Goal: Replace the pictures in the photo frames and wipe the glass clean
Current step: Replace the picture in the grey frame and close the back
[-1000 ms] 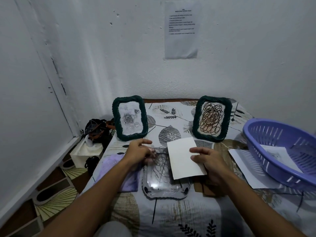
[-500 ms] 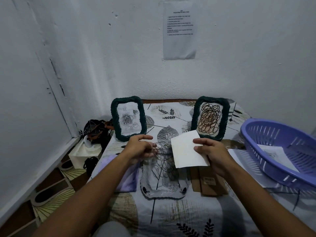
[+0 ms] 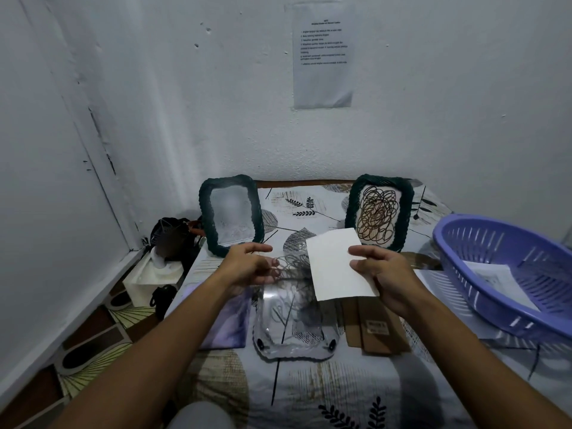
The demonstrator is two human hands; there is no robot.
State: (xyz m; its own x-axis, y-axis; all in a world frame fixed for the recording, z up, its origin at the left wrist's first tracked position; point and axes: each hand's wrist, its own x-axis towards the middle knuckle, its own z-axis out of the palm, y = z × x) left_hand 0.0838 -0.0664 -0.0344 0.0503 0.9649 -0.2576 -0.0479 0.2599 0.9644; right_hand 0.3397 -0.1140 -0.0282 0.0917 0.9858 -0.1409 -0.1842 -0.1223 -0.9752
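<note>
My right hand (image 3: 387, 274) pinches a blank white picture sheet (image 3: 335, 267) by its right edge and holds it above the table. My left hand (image 3: 247, 267) grips the far edge of a pale frame with clear glass (image 3: 294, 323). The frame's near end, with two black clips, rests on the leaf-print tablecloth (image 3: 309, 385). A brown scribble shows through the glass near my left fingers. Two green woven frames stand at the back: the left frame (image 3: 230, 215) holds a pale picture, and the right frame (image 3: 379, 212) holds a brown scribble drawing.
A purple cloth (image 3: 229, 320) lies left of the glass frame, and a brown cardboard backing (image 3: 374, 326) lies to its right. A purple basket (image 3: 507, 267) with a paper inside sits at the right on loose sheets (image 3: 433, 283). Bags and a white box (image 3: 154, 274) are on the floor at left.
Both hands have risen and moved away from me. The white sheet has lifted off the glass frame, and the frame's far edge has tipped up in my left hand.
</note>
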